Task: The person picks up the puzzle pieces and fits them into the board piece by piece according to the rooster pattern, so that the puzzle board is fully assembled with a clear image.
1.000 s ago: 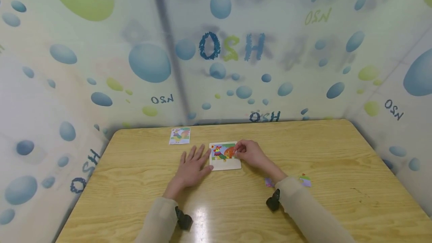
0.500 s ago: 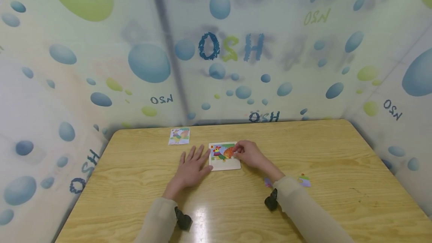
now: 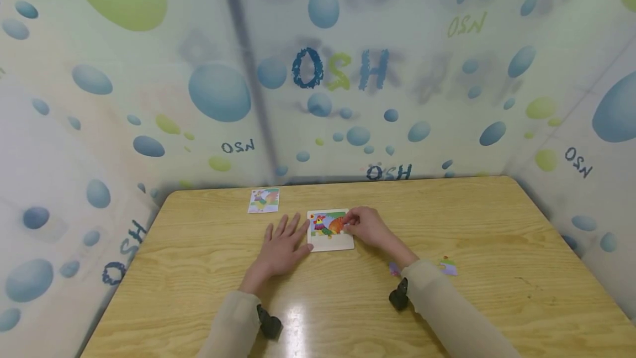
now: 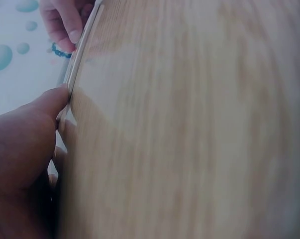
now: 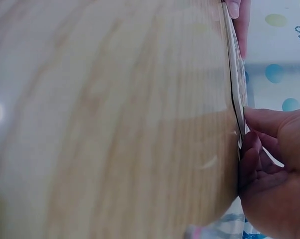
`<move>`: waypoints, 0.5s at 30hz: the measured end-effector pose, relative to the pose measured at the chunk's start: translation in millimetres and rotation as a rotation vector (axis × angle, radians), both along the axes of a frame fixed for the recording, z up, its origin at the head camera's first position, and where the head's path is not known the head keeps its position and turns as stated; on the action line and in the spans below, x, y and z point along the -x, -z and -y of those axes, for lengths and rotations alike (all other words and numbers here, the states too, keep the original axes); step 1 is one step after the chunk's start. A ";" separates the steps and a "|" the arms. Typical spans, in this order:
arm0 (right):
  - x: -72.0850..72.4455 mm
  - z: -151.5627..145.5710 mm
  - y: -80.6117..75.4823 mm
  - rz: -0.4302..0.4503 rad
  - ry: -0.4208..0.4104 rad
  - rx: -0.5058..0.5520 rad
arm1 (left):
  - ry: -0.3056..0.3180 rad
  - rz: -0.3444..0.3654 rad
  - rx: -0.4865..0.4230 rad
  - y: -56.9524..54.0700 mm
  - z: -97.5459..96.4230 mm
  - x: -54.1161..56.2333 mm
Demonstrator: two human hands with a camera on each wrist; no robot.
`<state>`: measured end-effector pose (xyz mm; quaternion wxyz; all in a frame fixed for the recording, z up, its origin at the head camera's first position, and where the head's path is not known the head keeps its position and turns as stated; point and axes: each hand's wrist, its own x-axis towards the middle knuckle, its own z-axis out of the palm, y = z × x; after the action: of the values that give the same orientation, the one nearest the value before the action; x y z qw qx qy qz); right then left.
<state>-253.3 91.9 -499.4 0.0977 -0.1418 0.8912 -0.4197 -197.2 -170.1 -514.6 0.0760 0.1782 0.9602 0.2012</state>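
Observation:
A small jigsaw puzzle board [image 3: 329, 244] lies on the table, its picture a colourful rooster with an orange tail. Along its bottom runs a blank white strip. My left hand [image 3: 282, 247] rests flat with spread fingers, thumb and fingertips at the board's left edge. At the right side my right hand [image 3: 367, 226] pinches a puzzle piece against the board, the piece mostly hidden by the fingers. In the right wrist view the thumb [image 5: 266, 119] touches the board's edge and the other fingers are curled.
A matching rooster picture card [image 3: 264, 201] lies near the table's back edge, left of the board. Two loose puzzle pieces lie to the right: one [image 3: 449, 266] beyond the right sleeve, another [image 3: 394, 268] partly under the wrist. A patterned curtain [image 3: 318, 126] stands behind the table [image 3: 497, 225].
The right hand has turned the piece down onto the board's right side, and the orange tail now looks more continuous there. The left hand stays in place.

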 end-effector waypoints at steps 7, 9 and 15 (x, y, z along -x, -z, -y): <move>0.4 -1.3 0.3 0.007 0.000 0.001 | 0.004 -0.002 -0.002 -3.8 -3.2 -0.9; 0.6 -1.7 0.1 0.008 0.000 0.001 | 0.003 -0.007 -0.009 -3.4 -3.4 -0.8; 2.9 -6.5 -2.6 0.035 -0.055 0.021 | -0.004 -0.010 -0.006 -3.0 -2.2 -0.9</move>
<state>-256.2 98.4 -496.8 0.1233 -0.1597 0.8806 -0.4288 -196.3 -167.9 -511.7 0.0701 0.1774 0.9604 0.2032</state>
